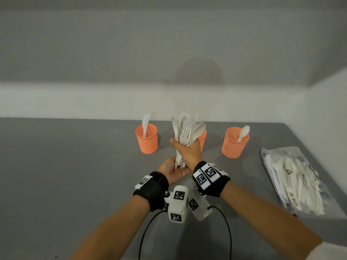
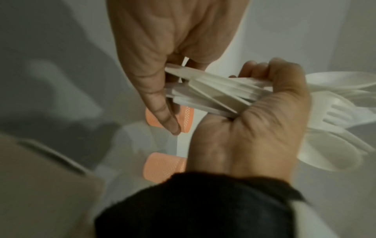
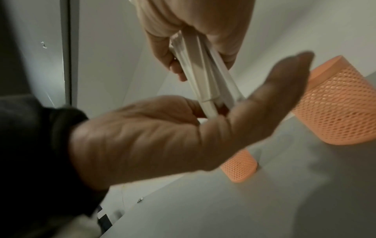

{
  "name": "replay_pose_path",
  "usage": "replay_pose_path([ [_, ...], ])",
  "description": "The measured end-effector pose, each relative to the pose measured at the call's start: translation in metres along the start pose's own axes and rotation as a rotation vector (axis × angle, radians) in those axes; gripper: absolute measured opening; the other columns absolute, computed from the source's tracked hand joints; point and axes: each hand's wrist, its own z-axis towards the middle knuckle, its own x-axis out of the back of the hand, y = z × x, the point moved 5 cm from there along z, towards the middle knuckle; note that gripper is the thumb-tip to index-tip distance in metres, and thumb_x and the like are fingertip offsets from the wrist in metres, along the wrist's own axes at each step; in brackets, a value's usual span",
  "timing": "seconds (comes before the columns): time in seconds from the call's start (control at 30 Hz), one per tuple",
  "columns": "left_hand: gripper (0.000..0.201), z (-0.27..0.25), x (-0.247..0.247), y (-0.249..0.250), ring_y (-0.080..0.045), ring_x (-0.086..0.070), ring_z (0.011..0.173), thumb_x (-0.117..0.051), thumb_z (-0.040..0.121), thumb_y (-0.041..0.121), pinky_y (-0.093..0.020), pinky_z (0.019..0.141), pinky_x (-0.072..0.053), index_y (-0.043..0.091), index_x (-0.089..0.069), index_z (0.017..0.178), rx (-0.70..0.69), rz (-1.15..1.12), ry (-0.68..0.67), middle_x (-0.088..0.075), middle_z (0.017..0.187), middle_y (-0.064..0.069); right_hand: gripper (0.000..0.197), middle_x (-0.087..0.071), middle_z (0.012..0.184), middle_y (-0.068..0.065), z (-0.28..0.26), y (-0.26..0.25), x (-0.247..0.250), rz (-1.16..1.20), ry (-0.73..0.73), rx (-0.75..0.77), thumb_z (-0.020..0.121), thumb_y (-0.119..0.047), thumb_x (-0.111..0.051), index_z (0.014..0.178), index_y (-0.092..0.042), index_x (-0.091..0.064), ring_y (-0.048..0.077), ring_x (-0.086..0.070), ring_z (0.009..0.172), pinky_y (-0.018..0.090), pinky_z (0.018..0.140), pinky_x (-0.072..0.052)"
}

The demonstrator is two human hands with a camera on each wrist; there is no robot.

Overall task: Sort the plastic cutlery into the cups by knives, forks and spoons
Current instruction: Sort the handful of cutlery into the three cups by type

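Note:
Above the grey table, my right hand [image 1: 188,151] grips an upright bundle of white plastic cutlery [image 1: 185,132] with forks and spoons fanned out at its top. My left hand [image 1: 173,170] lies palm up under it, fingers relaxed, and the handle ends [image 3: 209,103] touch its palm. Three orange mesh cups stand behind. The left cup [image 1: 147,138] holds knives and the right cup [image 1: 234,143] holds one spoon. The bundle hides most of the middle cup [image 1: 203,137], and its contents cannot be seen. The left wrist view shows my right hand [image 2: 254,128] wrapped around the handles [image 2: 213,93].
A clear plastic bag [image 1: 296,179] with more white cutlery lies at the table's right edge. A white wall runs behind the cups and along the right side. Black cables hang from the wrist cameras near the table's front.

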Motion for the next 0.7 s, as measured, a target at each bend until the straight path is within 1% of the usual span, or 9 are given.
replay_pose_path([
  [0.07,0.034,0.002,-0.001,0.002,-0.02,-0.071,0.065,-0.029,0.1,0.017,-0.031,0.062,-0.059,0.002,-0.06,0.099,-0.004,0.015,0.004,-0.072,0.076,-0.013,0.024,-0.064,0.079,-0.008,-0.001,-0.002,0.002,0.006,0.007,0.008,0.078,0.006,-0.068,0.09,-0.013,-0.062,-0.007,-0.063,0.068,0.007,0.064,-0.049],
  [0.13,0.034,-0.001,-0.003,0.001,-0.021,-0.071,0.064,-0.03,0.1,0.019,-0.033,0.06,-0.059,0.002,-0.059,0.1,0.014,0.03,0.008,-0.072,0.075,-0.013,0.026,-0.064,0.078,-0.008,0.0,-0.003,0.004,-0.001,0.014,0.015,0.078,0.006,-0.068,0.084,-0.018,-0.062,-0.011,-0.062,0.065,0.008,0.063,-0.049],
  [0.27,0.034,-0.003,-0.005,-0.003,-0.019,-0.07,0.06,-0.031,0.1,0.02,-0.029,0.057,-0.059,0.003,-0.059,0.096,0.032,0.021,-0.004,-0.071,0.07,-0.01,0.02,-0.063,0.073,-0.006,-0.004,-0.005,0.007,-0.016,0.05,0.017,0.077,0.003,-0.07,0.082,-0.015,-0.061,-0.001,-0.062,0.067,0.018,0.067,-0.049],
  [0.37,0.038,-0.004,-0.013,-0.002,-0.016,-0.07,0.063,-0.033,0.099,0.038,-0.026,0.058,-0.058,0.012,-0.06,0.099,0.056,0.076,-0.042,-0.072,0.074,-0.005,0.033,-0.062,0.077,-0.01,-0.009,-0.005,0.006,-0.004,0.041,0.032,0.077,0.006,-0.068,0.081,-0.025,-0.057,-0.002,-0.06,0.072,0.006,0.063,-0.047],
  [0.47,0.043,-0.006,-0.013,-0.003,-0.013,-0.068,0.054,-0.037,0.094,0.053,-0.019,0.051,-0.055,0.018,-0.061,0.095,0.085,0.099,-0.004,-0.07,0.067,0.0,0.031,-0.063,0.083,-0.009,-0.011,-0.002,0.005,-0.036,0.001,0.024,0.076,0.005,-0.069,0.092,-0.019,-0.059,-0.003,-0.061,0.076,0.005,0.065,-0.047],
  [0.53,0.042,-0.005,-0.01,-0.005,-0.007,-0.06,0.047,-0.037,0.092,0.055,-0.012,0.042,-0.046,0.021,-0.06,0.091,0.069,0.128,0.044,-0.064,0.061,0.004,0.032,-0.064,0.083,-0.008,-0.011,0.0,0.004,-0.082,-0.054,-0.013,0.076,0.004,-0.07,0.101,-0.014,-0.06,-0.001,-0.062,0.077,0.007,0.066,-0.048],
  [0.57,0.042,-0.003,-0.007,-0.006,-0.005,-0.054,0.042,-0.036,0.093,0.055,-0.01,0.037,-0.04,0.021,-0.059,0.087,0.051,0.162,0.072,-0.059,0.056,0.005,0.032,-0.065,0.081,-0.005,-0.009,0.001,0.005,-0.087,-0.081,-0.045,0.075,0.003,-0.071,0.102,-0.012,-0.06,0.003,-0.062,0.076,0.01,0.067,-0.05],
  [0.63,0.044,0.0,-0.001,-0.004,-0.003,-0.044,0.033,-0.034,0.095,0.052,-0.009,0.032,-0.031,0.018,-0.053,0.075,0.029,0.263,0.123,-0.049,0.045,0.004,0.031,-0.066,0.079,0.005,-0.005,0.005,0.007,-0.042,-0.145,-0.124,0.074,0.0,-0.074,0.102,-0.007,-0.063,0.014,-0.063,0.072,0.024,0.073,-0.054],
  [0.7,0.044,0.002,0.001,-0.004,-0.003,-0.041,0.031,-0.033,0.097,0.046,-0.009,0.031,-0.03,0.016,-0.048,0.07,0.036,0.327,0.137,-0.045,0.042,0.004,0.027,-0.065,0.075,0.014,-0.002,0.008,0.007,0.006,-0.205,-0.2,0.073,-0.003,-0.074,0.098,-0.005,-0.065,0.019,-0.063,0.065,0.034,0.076,-0.055],
])
